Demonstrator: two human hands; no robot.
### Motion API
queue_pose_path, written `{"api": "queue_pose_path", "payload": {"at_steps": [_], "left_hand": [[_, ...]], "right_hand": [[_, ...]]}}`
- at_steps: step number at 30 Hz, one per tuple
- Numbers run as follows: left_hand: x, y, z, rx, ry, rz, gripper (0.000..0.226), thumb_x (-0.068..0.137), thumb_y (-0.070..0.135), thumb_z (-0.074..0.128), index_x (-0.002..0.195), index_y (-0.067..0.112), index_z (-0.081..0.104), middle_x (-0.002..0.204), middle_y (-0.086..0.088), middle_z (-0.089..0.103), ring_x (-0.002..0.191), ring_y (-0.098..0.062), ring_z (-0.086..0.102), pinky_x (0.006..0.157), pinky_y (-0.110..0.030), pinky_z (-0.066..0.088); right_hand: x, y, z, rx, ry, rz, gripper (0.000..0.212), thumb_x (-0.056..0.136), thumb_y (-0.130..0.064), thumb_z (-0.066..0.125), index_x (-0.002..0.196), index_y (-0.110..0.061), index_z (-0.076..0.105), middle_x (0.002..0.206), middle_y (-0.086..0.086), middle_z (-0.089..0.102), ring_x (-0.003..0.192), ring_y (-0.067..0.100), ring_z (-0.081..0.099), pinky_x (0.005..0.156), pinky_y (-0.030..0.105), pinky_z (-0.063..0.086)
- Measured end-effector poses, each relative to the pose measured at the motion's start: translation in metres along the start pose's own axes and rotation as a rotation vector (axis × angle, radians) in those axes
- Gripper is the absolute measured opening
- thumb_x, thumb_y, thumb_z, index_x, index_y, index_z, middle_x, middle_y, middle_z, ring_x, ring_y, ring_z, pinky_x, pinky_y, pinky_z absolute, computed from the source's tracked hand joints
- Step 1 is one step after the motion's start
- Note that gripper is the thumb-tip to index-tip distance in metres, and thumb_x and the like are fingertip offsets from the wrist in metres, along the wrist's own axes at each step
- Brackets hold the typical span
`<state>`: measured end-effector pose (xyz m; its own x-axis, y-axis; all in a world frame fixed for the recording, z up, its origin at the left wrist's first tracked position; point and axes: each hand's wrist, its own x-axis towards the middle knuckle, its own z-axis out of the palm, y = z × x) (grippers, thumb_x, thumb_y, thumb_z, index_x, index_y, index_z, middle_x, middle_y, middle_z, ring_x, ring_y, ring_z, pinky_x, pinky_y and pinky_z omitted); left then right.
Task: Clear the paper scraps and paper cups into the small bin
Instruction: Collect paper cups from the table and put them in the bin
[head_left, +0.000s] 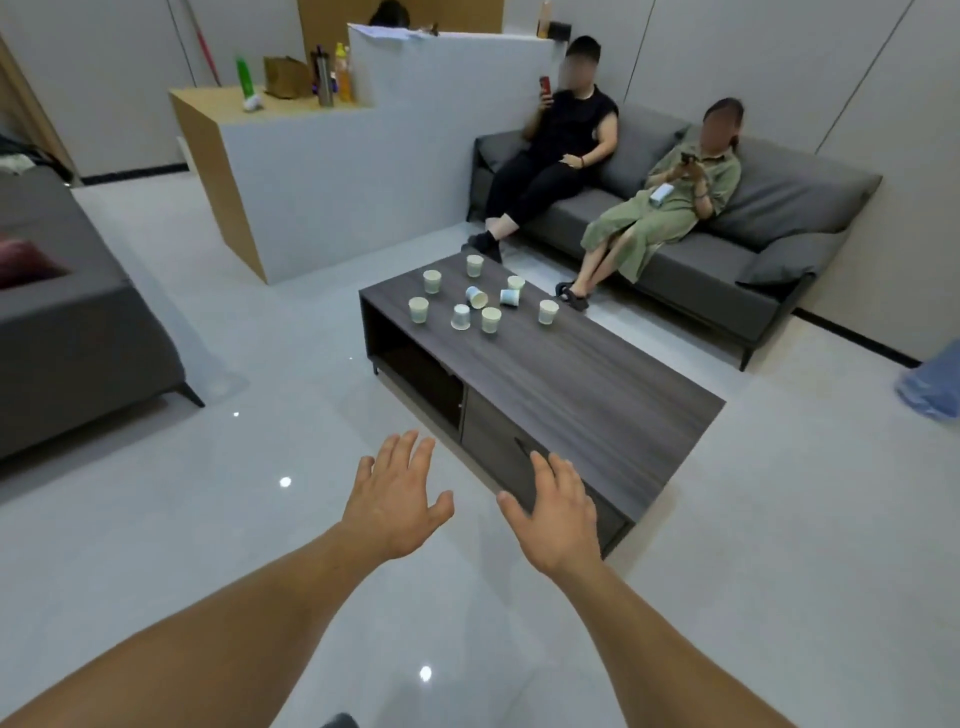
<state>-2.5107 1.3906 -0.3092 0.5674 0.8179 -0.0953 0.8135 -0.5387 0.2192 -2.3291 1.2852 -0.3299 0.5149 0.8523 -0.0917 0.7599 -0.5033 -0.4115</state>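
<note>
Several pale paper cups (491, 319) are scattered on the far half of a dark wood coffee table (597, 395). Most stand upright; one (461, 317) is upside down and two (476, 297) lie on their sides. My left hand (395, 499) and my right hand (558, 512) reach forward side by side, palms down, fingers spread, holding nothing. They hover over the floor in front of the table's near end, well short of the cups. No paper scraps and no small bin are visible.
Two people sit on a grey sofa (779, 218) behind the table, their feet near its far edge. A white and wood counter (311, 171) stands at the back left with bottles on it. Another grey sofa (78, 332) is at the left. A blue bag (932, 389) lies at the right edge.
</note>
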Motion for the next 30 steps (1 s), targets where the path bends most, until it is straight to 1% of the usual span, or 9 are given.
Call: {"api": "queue_pose_path", "payload": {"at_steps": [3,9,12,18,24,30], "left_hand": [[0.05,-0.012,-0.001,-0.027,0.0,-0.019,0.075,0.093,0.059,0.031,0.153,0.022,0.003,0.161,-0.001,-0.001,0.148,-0.022,-0.003,0.119,-0.046,0.01],[0.179,-0.058,-0.007,-0.077,0.032,0.023,0.077,0.091,0.059,0.035,0.152,0.021,0.007,0.16,-0.001,0.005,0.147,-0.022,0.001,0.118,-0.046,0.014],[0.244,-0.082,-0.02,-0.093,0.033,0.036,0.078,0.09,0.059,0.038,0.152,0.022,0.008,0.16,-0.001,0.006,0.148,-0.022,0.002,0.118,-0.046,0.015],[0.354,-0.114,-0.048,-0.105,-0.021,0.132,0.08,0.089,0.056,0.043,0.152,0.021,0.008,0.16,-0.001,0.005,0.148,-0.022,0.0,0.118,-0.047,0.016],[0.458,-0.117,-0.049,-0.107,-0.08,0.162,0.084,0.087,0.055,0.047,0.152,0.02,0.006,0.16,-0.001,0.006,0.147,-0.02,0.0,0.118,-0.047,0.015],[0.572,-0.111,-0.041,-0.077,-0.162,0.143,0.09,0.083,0.053,0.052,0.152,0.021,0.003,0.16,-0.001,0.006,0.148,-0.021,-0.001,0.119,-0.044,0.012]], "right_hand": [[0.051,-0.014,0.003,-0.022,-0.02,-0.026,0.078,0.092,-0.068,0.035,0.155,-0.03,0.01,0.163,-0.003,0.006,0.15,0.019,0.0,0.119,0.048,0.012],[0.171,-0.047,0.013,-0.021,-0.027,-0.014,0.078,0.092,-0.066,0.037,0.155,-0.029,0.009,0.163,-0.003,0.003,0.15,0.018,-0.003,0.119,0.047,0.01],[0.227,-0.068,0.012,-0.039,-0.025,0.019,0.078,0.092,-0.066,0.039,0.155,-0.028,0.011,0.163,-0.003,0.004,0.15,0.018,-0.001,0.12,0.047,0.011],[0.324,-0.1,0.018,-0.01,-0.004,0.102,0.078,0.093,-0.064,0.041,0.155,-0.028,0.011,0.163,-0.003,0.004,0.15,0.018,0.0,0.121,0.045,0.012],[0.417,-0.096,0.025,-0.023,-0.067,0.16,0.079,0.093,-0.063,0.042,0.155,-0.026,0.01,0.163,-0.001,0.005,0.149,0.02,0.004,0.119,0.046,0.017],[0.546,-0.079,0.032,-0.005,-0.12,0.156,0.081,0.092,-0.059,0.047,0.155,-0.023,0.012,0.163,0.001,0.007,0.148,0.022,0.009,0.118,0.044,0.021]]}}
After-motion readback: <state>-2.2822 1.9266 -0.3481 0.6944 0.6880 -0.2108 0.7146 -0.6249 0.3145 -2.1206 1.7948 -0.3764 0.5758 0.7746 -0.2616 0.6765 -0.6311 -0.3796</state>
